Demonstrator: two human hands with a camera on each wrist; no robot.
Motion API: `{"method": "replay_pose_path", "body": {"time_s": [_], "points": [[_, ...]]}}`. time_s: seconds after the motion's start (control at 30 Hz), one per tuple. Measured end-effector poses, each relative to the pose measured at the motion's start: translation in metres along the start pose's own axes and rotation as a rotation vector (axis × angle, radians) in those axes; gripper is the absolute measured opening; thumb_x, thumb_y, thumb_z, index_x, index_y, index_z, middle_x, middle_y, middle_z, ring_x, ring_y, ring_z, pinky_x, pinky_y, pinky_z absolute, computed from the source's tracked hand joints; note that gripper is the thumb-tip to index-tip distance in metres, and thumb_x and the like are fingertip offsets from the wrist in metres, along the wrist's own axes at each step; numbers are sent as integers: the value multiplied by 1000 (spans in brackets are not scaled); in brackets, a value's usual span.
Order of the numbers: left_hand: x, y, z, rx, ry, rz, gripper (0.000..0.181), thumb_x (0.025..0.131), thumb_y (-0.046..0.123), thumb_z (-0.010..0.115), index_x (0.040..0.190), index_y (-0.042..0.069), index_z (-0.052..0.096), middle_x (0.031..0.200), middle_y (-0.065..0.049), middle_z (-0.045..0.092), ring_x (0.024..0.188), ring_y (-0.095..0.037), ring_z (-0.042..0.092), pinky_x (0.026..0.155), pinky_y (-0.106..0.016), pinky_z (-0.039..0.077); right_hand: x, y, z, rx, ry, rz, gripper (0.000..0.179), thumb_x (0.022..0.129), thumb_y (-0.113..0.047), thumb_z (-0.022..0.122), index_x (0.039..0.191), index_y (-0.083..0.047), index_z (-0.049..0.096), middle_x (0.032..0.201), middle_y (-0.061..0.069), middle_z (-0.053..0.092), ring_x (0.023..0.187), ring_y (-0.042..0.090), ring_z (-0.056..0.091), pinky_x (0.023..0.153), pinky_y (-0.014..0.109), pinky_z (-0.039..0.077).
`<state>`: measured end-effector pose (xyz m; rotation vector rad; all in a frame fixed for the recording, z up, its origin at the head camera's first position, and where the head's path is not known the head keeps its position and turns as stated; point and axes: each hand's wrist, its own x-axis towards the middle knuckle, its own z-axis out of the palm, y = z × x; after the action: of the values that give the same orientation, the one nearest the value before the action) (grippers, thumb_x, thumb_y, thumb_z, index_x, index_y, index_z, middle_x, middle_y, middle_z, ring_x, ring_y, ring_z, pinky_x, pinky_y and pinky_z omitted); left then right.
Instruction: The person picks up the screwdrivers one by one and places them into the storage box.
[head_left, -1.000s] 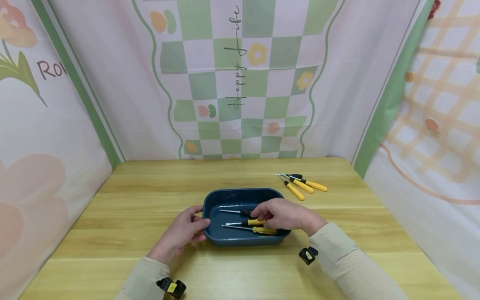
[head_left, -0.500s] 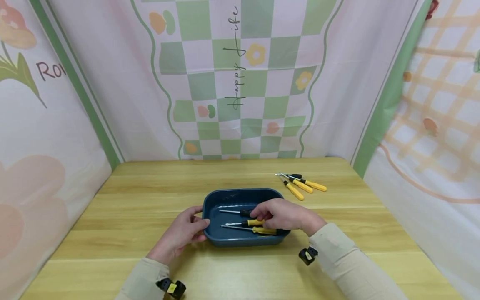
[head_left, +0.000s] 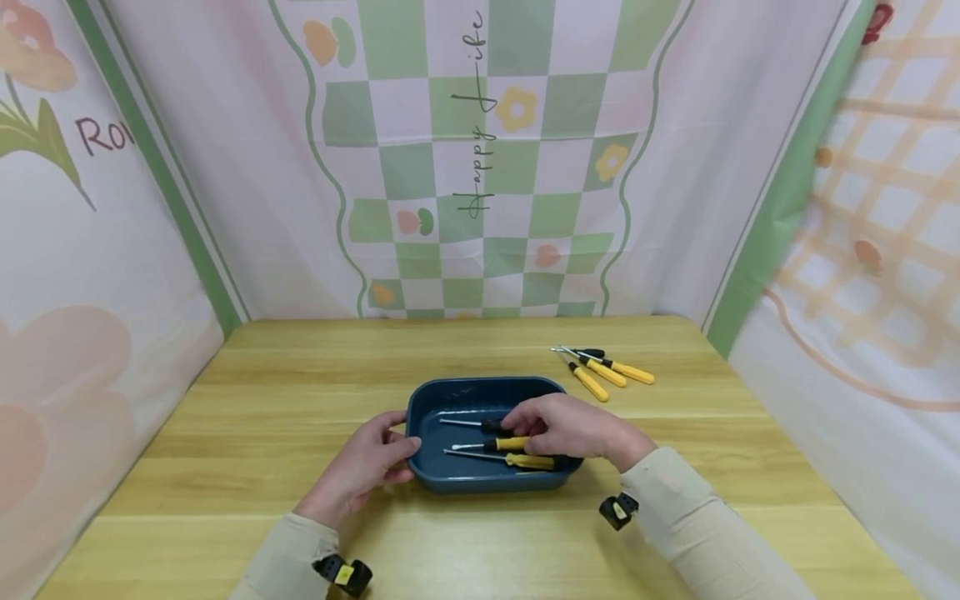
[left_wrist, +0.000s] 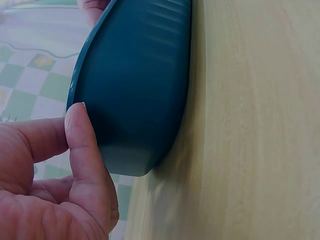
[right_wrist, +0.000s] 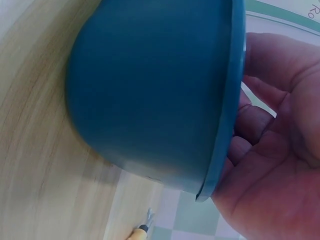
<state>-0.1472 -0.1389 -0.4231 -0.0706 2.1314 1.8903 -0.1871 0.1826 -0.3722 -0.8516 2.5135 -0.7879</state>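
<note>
A dark blue plastic tray [head_left: 480,480] rests on the table. My left hand [head_left: 372,457] grips its left end, thumb on the rim; the left wrist view shows the thumb [left_wrist: 80,130] against the tray's outer wall. My right hand [head_left: 562,427] reaches over the right rim, its curled fingers at the handle of a black screwdriver [head_left: 491,426], partly covering it. Below that, a yellow-and-black screwdriver [head_left: 510,444] lies by my right thumb, and a yellow screwdriver [head_left: 532,461] lies nearest the front wall. In the right wrist view, the tray wall [right_wrist: 150,90] hides my fingertips.
Farther back on the right, several screwdrivers lie crossed on the wooden table [head_left: 315,367], among them a yellow one [head_left: 590,384] and a black one [head_left: 592,352]. A printed cloth [head_left: 480,275] hangs behind the table, with more cloth at both sides.
My right hand has risen very slightly over the screwdrivers, showing more of the yellow handle near the thumb. The left hand and the tray stay in place.
</note>
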Motion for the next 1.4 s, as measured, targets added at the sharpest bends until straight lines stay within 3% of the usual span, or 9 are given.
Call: {"method": "replay_pose_path", "body": {"time_s": [0.5,0.8,1.07,1.4], "points": [[0,-1,0,-9,1,13,55,102,12,67,153,5,47,106,-15,59,75,-21,64,65,-28,62,-3,2,-4,-4,74,3,38,100,-13,69,138,-12,65,130,7,69,117,25,64,102,50,56],[0,-2,0,-12,-1,13,54,102,12,66,153,5,47,107,-16,59,76,-21,65,66,-28,62,-6,4,-6,44,119,-21,41,101,-13,68,141,-6,62,137,16,65,123,34,62,103,53,55],[0,-2,-1,-8,1,10,54,103,12,66,153,5,47,107,-16,59,76,-21,65,66,-28,62,-9,3,-10,10,186,4,43,101,-22,70,143,-13,62,138,8,65,119,32,62,102,51,55],[0,-3,-1,-11,-3,18,54,103,11,66,153,4,47,106,-15,59,76,-21,64,67,-28,62,-10,7,-14,-17,246,2,45,100,-19,70,144,-12,61,144,10,63,126,36,61,105,55,53]]}}
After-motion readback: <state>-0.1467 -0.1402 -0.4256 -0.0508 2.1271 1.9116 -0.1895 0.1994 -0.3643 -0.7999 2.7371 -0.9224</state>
